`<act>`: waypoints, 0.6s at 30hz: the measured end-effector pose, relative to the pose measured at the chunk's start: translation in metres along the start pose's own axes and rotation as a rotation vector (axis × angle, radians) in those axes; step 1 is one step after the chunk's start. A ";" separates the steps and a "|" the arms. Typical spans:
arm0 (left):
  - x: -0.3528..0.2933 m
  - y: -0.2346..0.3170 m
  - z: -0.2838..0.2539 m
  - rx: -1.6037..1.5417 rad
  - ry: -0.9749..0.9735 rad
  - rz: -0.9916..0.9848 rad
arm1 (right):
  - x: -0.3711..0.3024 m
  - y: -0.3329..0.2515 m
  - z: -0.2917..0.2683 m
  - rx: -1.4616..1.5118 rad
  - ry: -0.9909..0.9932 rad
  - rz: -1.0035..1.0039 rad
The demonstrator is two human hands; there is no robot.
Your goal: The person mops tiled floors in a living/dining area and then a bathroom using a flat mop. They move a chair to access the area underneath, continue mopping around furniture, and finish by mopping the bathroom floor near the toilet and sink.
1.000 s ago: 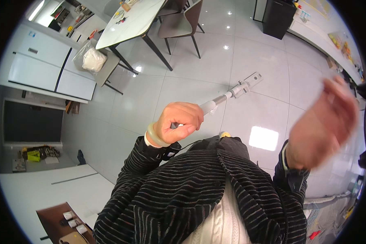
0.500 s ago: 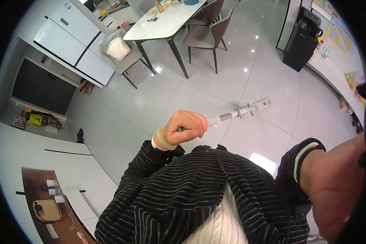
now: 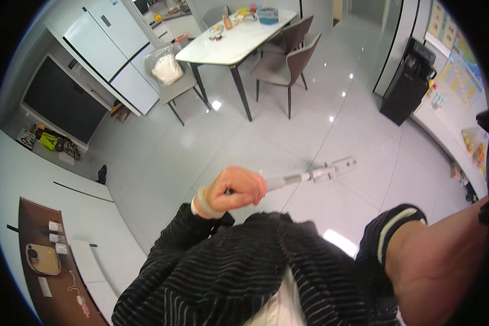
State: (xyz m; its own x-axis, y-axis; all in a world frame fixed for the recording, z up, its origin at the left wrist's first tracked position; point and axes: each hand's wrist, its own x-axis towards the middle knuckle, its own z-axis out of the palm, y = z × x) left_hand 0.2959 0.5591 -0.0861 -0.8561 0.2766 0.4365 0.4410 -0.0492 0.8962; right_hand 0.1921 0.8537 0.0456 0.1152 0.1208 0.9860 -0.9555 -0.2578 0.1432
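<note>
Head view: kept left hand (image 3: 233, 190) curled closed around pole (image 3: 276, 183), within edges of floor (image 3: 201, 146); swung right hand out of frame, couldn't tell its grip; left pole held single-handed.

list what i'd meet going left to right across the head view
Tan case → white refrigerator → left grip → white long-handled floor tool → black floor-standing appliance → yellow and orange items.
</note>
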 end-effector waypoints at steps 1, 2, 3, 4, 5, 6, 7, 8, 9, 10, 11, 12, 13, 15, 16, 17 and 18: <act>0.000 0.001 0.000 0.014 0.007 -0.009 | -0.001 0.000 -0.001 -0.003 -0.001 -0.006; 0.000 0.001 -0.002 0.000 -0.042 -0.006 | -0.002 0.003 -0.003 -0.005 0.002 -0.016; 0.000 0.002 -0.003 -0.038 -0.066 0.005 | -0.003 0.004 -0.004 -0.012 0.008 -0.016; 0.000 0.002 -0.003 -0.024 -0.085 -0.013 | -0.003 0.006 -0.005 -0.014 0.012 -0.018; -0.001 0.002 -0.004 -0.042 -0.082 -0.017 | -0.004 0.009 -0.006 -0.017 0.016 -0.018; -0.001 0.002 -0.005 -0.016 -0.085 -0.020 | -0.003 0.009 -0.006 -0.021 0.021 -0.020; -0.002 0.000 -0.005 -0.014 -0.094 -0.017 | -0.003 0.012 -0.006 -0.024 0.026 -0.020; -0.003 0.000 -0.005 -0.009 -0.087 -0.014 | -0.001 0.013 -0.007 -0.025 0.029 -0.027; -0.003 0.000 -0.005 0.000 -0.096 -0.017 | 0.000 0.015 -0.006 -0.030 0.038 -0.035; -0.004 0.000 -0.005 0.000 -0.108 -0.030 | 0.003 0.017 -0.006 -0.034 0.047 -0.031; -0.004 0.000 -0.005 -0.002 -0.117 -0.031 | 0.005 0.020 -0.005 -0.036 0.054 -0.030; -0.004 0.001 -0.005 -0.003 -0.113 -0.044 | 0.008 0.022 -0.005 -0.039 0.064 -0.035; -0.004 0.002 -0.006 -0.023 -0.110 -0.046 | 0.010 0.024 -0.005 -0.039 0.069 -0.037; -0.004 0.004 -0.007 -0.014 -0.132 -0.054 | 0.015 0.027 -0.005 -0.040 0.080 -0.045; -0.004 0.005 -0.008 -0.006 -0.138 -0.064 | 0.016 0.028 -0.005 -0.042 0.087 -0.051; -0.003 0.006 -0.009 -0.015 -0.144 -0.052 | 0.018 0.029 -0.006 -0.039 0.093 -0.059; -0.003 0.007 -0.010 0.002 -0.144 -0.052 | 0.019 0.030 -0.006 -0.040 0.100 -0.068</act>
State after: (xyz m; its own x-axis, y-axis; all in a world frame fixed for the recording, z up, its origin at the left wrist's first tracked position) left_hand 0.2990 0.5482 -0.0801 -0.8304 0.4133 0.3737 0.3982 -0.0290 0.9168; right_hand 0.1641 0.8541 0.0677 0.1542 0.2316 0.9605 -0.9569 -0.2073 0.2036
